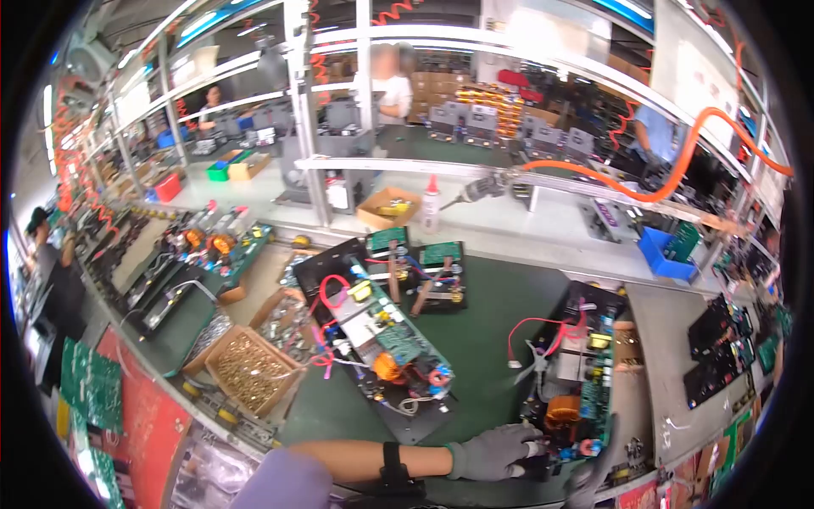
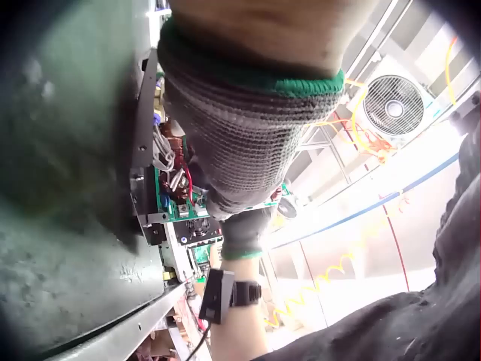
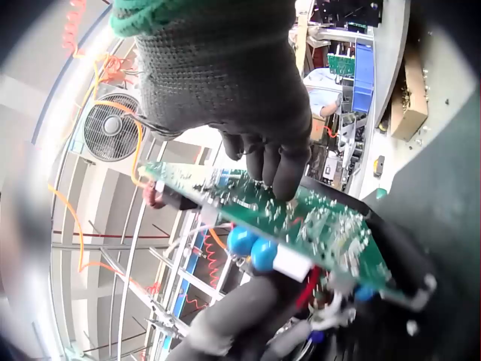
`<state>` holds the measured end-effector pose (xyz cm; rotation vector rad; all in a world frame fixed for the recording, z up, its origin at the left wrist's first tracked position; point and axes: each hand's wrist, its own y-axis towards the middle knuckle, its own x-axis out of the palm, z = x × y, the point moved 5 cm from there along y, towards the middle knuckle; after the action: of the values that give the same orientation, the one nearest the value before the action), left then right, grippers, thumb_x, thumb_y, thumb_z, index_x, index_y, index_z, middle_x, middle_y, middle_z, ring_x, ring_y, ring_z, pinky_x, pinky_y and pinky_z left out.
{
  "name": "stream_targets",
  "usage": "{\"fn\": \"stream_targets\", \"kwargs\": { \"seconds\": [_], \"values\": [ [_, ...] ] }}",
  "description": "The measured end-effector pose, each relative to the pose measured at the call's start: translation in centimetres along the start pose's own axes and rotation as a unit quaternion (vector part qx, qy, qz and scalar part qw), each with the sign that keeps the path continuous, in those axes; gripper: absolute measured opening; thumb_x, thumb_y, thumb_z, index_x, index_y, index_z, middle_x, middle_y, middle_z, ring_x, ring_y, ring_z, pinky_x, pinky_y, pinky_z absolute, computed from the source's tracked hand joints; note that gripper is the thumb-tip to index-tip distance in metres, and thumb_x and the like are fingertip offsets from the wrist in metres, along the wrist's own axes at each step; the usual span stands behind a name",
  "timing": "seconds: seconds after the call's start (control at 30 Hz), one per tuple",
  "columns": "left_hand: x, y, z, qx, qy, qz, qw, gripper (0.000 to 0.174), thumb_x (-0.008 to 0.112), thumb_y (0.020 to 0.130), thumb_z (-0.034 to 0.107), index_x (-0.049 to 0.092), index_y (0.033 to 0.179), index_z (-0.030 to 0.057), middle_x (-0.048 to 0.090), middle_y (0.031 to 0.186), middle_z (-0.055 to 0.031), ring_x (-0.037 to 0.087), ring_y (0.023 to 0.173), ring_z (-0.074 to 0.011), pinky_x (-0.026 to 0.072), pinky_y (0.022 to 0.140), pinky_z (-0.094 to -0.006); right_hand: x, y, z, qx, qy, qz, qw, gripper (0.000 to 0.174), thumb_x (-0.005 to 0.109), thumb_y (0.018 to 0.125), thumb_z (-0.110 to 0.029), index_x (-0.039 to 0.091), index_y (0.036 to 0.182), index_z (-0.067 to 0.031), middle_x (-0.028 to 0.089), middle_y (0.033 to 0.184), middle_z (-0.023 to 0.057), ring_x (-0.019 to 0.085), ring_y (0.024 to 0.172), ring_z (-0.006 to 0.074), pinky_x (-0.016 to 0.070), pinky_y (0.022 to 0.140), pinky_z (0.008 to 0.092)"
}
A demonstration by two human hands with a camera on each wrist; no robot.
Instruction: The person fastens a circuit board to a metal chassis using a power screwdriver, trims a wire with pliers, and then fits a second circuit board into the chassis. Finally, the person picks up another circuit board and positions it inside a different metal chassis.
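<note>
In the head view, my gloved left hand (image 1: 500, 452) is at the near end of the right-hand circuit board (image 1: 604, 386), its fingers bent beside the coil and blue parts. My blurred right hand (image 1: 591, 475) grips that board's near right edge. The right wrist view has the board (image 3: 301, 226) tilted, with the fingertips of my right hand (image 3: 225, 83) against its solder-covered face and my left hand (image 3: 248, 308) below, by the blue parts and wires. A black plate (image 2: 143, 150) stands beside my left hand (image 2: 240, 143) in the left wrist view; its fingertips are hidden.
A second board assembly (image 1: 390, 339) lies mid-table, with two small green boards (image 1: 439, 253) behind it. Left of it is a box of brass-coloured parts (image 1: 250, 369). A red-capped bottle (image 1: 431, 208), power driver (image 1: 483, 188) and blue bin (image 1: 666, 253) are at the back.
</note>
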<state>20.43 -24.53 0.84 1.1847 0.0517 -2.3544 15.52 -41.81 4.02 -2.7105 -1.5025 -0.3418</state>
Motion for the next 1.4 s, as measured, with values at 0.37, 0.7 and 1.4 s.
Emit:
{"fn": "stream_targets", "kwargs": {
  "seconds": [0.37,0.7,1.4],
  "values": [
    [-0.3,-8.4,-2.9,-0.092,0.077,-0.047,0.992,0.069,0.069,0.079,0.028,0.038,0.139,0.0113,0.027,0.148,-0.0191,0.021,0.140,-0.0383,0.0193,0.113,-0.0525,-0.3,-0.8,3.0,0.017,-0.120,0.087,0.989,0.029,0.056,0.089,-0.030,0.061,0.100,-0.0043,0.061,0.090,0.0119,0.059,0.081,0.0328,0.0382,0.099,0.0493],
    [-1.5,-8.8,-2.2,-0.123,0.051,-0.082,0.988,0.094,0.076,0.070,0.030,0.024,0.147,0.0135,0.006,0.154,-0.0231,0.006,0.143,-0.0426,0.0127,0.114,-0.0548,-7.2,8.8,4.1,-0.057,-0.087,0.013,0.994,0.048,0.058,0.089,-0.045,0.055,0.115,-0.0045,0.057,0.105,0.0075,0.054,0.094,0.0218,0.0403,0.094,0.0398],
    [-1.1,-6.6,-0.9,-0.112,0.200,-0.192,0.954,0.073,0.065,0.081,0.047,0.035,0.143,0.0208,0.022,0.149,-0.0236,0.015,0.141,-0.0417,0.0118,0.110,-0.0594,-4.3,9.4,2.3,-0.093,0.050,-0.084,0.991,0.037,0.073,0.081,-0.026,0.064,0.107,-0.0011,0.067,0.099,0.0044,0.063,0.091,0.0148,0.0512,0.082,0.0307]
  ]
}}
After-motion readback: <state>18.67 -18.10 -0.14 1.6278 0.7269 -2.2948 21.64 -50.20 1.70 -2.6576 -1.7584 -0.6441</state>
